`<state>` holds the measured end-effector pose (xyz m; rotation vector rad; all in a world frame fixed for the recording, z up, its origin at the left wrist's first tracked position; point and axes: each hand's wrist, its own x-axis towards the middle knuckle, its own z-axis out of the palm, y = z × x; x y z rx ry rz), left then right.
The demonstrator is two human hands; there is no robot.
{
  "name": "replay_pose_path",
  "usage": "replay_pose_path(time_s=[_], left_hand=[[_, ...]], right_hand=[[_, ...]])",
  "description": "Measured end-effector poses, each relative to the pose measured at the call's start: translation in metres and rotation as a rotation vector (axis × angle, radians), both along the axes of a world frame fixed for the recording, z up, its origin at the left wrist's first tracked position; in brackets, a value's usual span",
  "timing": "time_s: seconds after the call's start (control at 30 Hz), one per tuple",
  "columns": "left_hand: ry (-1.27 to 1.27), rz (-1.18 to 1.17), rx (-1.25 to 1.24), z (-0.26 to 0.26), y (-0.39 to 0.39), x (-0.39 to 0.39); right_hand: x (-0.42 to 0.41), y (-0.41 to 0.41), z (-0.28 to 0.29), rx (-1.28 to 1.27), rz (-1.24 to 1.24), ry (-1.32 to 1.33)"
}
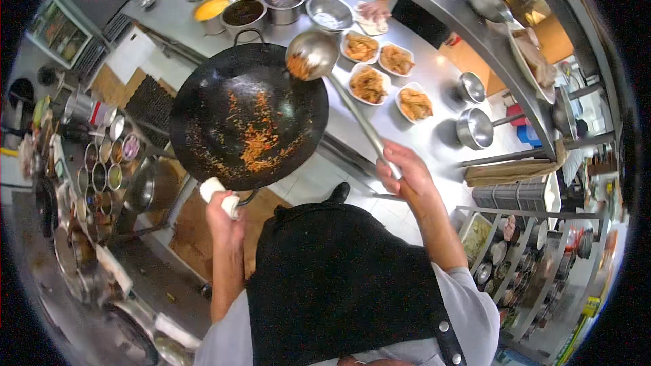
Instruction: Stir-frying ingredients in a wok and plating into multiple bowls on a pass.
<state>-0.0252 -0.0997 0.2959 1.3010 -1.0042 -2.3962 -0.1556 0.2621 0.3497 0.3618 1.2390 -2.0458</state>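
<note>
My left hand (225, 221) grips a white cloth (219, 197) at the near rim of a large black wok (224, 96). Reddish-brown chopped food (259, 145) lies scattered over the wok's inner wall, thickest towards the near side. In my right hand (407, 170) is the long handle of a steel ladle (313, 56), whose bowl is over the wok's far right rim. Some of the same reddish food is in the ladle's bowl. Just right of the ladle stand several white dishes of golden-brown food (368, 85) on a steel counter (346, 134).
Steel pots (244, 14), a yellow-filled container (212, 8) and a steel bowl (330, 13) line the counter's far side. Another person's hand (375, 10) rests on a cloth there. A steel shelf (488, 56) crosses above at right. Seasoning containers (99, 177) stand at left.
</note>
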Motion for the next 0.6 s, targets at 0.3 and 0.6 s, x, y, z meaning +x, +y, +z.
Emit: replay_pose_path(time_s=[0.3, 0.6], left_hand=[[0.026, 0.036, -0.085, -0.009, 0.053, -0.03], [-0.064, 0.101, -0.203, -0.012, 0.084, -0.028]], right_hand=[[-0.135, 0.087, -0.059, 0.596, 0.115, 0.47], [-0.169, 0.11, -0.106, 0.665, 0.076, 0.511]])
